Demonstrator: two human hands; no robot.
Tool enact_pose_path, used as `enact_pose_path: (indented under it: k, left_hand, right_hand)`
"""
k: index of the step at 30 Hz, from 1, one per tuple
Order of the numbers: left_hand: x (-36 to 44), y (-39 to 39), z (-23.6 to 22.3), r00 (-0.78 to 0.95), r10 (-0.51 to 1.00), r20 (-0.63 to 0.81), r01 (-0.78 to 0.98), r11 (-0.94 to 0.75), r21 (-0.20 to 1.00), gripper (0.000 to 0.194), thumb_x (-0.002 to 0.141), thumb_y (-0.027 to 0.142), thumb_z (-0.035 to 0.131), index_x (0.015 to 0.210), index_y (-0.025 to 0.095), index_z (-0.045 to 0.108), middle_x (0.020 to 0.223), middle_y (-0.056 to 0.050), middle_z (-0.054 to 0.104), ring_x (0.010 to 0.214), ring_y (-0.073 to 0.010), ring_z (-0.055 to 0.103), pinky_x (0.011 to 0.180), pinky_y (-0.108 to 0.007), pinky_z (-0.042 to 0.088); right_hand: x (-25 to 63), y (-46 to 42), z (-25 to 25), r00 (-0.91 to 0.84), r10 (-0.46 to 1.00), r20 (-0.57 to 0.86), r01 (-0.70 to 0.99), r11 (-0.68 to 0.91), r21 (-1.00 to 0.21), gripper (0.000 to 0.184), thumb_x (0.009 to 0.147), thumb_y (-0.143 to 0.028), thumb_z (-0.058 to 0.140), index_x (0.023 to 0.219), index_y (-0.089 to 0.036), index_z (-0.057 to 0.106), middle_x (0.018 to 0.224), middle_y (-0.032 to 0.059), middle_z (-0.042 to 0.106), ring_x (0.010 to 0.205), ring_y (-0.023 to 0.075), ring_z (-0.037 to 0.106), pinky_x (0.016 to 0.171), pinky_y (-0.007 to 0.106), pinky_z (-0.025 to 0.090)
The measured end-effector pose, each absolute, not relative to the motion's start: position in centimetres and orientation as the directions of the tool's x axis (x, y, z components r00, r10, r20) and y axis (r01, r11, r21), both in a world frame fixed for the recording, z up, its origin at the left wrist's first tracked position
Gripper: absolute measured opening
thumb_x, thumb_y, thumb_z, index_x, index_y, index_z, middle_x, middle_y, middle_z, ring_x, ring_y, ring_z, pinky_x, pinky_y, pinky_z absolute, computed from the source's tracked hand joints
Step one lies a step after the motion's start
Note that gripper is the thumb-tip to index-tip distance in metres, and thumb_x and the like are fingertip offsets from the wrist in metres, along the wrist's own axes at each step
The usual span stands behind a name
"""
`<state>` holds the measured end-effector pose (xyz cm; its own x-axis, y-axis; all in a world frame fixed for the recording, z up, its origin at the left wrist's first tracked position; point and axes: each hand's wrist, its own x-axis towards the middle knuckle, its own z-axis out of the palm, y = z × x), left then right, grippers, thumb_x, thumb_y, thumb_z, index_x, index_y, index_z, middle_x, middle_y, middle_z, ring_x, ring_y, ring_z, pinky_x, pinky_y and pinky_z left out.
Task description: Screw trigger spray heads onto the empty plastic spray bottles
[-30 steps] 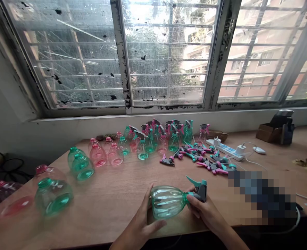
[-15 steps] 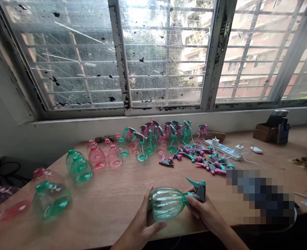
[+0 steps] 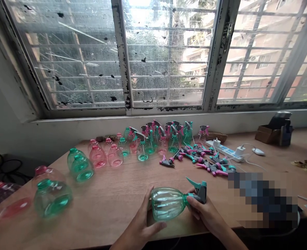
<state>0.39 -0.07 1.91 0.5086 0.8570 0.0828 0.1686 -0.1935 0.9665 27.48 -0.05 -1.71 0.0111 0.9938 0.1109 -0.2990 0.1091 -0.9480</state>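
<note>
The green spray bottle lay on its side in the grip of both hands, above the near edge of the table, base to the left and spray head to the right. The left hand was partly open, its fingers and thumb spread around the base end. The right hand was closed about the neck and collar. Loose trigger heads lay beyond, to the right. Open bottles stood to the left; assembled spray bottles stood at the far side, near the window wall.
</note>
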Motion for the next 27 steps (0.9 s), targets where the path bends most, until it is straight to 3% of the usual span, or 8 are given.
enact_pose_path:
  k: [14,21,27]
  left_hand:
    - [0.49,-0.24,2.26,0.477,0.875,0.083,0.192,-0.196,0.961,0.099,0.085,0.026,0.078,0.163,0.029,0.017,0.170,-0.009,0.030,0.156,-0.0332,0.025,0.130,-0.050,0.015]
    - [0.59,-0.52,2.89,0.494,0.868,0.056,0.194,-0.172,0.966,0.099,0.088,0.029,0.075,0.164,0.030,0.012,0.170,-0.008,0.028,0.157,-0.0310,0.025,0.130,-0.048,0.017]
    - [0.36,-0.19,2.08,0.504,0.859,0.093,0.173,-0.206,0.963,0.102,0.088,0.031,0.077,0.164,0.031,0.010,0.170,-0.009,0.029,0.156,-0.0341,0.025,0.130,-0.052,0.015]
  right_hand:
    - [27.38,-0.08,-1.54,0.005,0.993,0.117,-0.291,0.113,-0.950,0.039,0.084,-0.051,0.080,0.092,-0.020,0.058,0.051,-0.0084,0.052,0.041,0.0078,0.035,0.043,0.024,0.018]
    - [27.40,-0.17,-1.43,0.018,0.994,0.108,-0.282,0.108,-0.953,0.041,0.083,-0.053,0.080,0.093,-0.020,0.058,0.056,-0.0058,0.057,0.042,0.0083,0.038,0.043,0.023,0.022]
    - [27.44,-0.17,-1.67,0.017,0.993,0.114,-0.279,0.114,-0.953,0.040,0.083,-0.052,0.080,0.094,-0.020,0.058,0.054,-0.0068,0.055,0.041,0.0081,0.037,0.042,0.023,0.021]
